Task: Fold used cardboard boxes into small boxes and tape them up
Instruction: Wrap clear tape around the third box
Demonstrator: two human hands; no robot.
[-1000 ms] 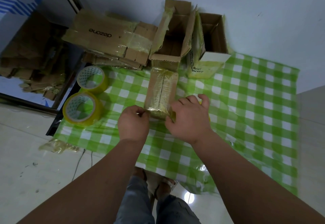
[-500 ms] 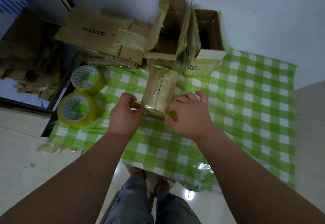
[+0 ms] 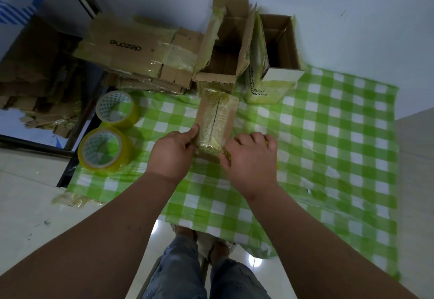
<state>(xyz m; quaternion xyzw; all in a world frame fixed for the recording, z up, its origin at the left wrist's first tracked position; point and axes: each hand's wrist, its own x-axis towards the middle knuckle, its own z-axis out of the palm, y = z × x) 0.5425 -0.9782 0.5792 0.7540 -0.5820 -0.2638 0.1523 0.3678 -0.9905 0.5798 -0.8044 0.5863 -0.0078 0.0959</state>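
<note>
Hands meet at the near end of a small taped box, which lies lengthwise on the green checked cloth at the middle of the frame. I see my left hand holding the box's left edge, thumb up along the side and fingers curled around the near corner. My right hand sits at the box's near right corner, fingers curled, pinching a yellowish strip of tape against the cardboard; something yellow shows past its knuckles, too hidden for me to name. Glossy tape runs down the box's top seam.

Just behind the box, at upper centre, stand two open cartons: a brown one and a white-fronted one to its right, printed with partly readable lettering. A stack of flattened cardboard marked "dezone" lies to the upper left. Two tape rolls rest at the cloth's left edge, one behind the other.
</note>
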